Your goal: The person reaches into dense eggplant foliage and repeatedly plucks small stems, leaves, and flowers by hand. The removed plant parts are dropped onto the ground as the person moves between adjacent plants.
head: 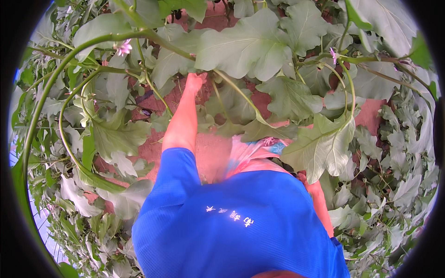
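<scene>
My left hand (pixel 196 80) reaches out in front of me, its fingers curled and partly hidden below a broad eggplant leaf (pixel 243 48). A long green stem (pixel 226 79) slants past it on the right. Whether those fingers hold anything is not visible. Down by my right hip is my right hand (pixel 303 178), largely covered by a drooping lobed leaf (pixel 321 146). Something dark shows beside it, too hidden to identify. Pale purple eggplant flowers (pixel 123 47) hang on the stems around me.
A thick stem (pixel 52 83) arches across the left side. Dense eggplant foliage (pixel 399 194) surrounds me on both sides. Reddish soil (pixel 146 147) shows between the leaves, with a small dark purple object (pixel 146 112) lying on it, possibly a fruit.
</scene>
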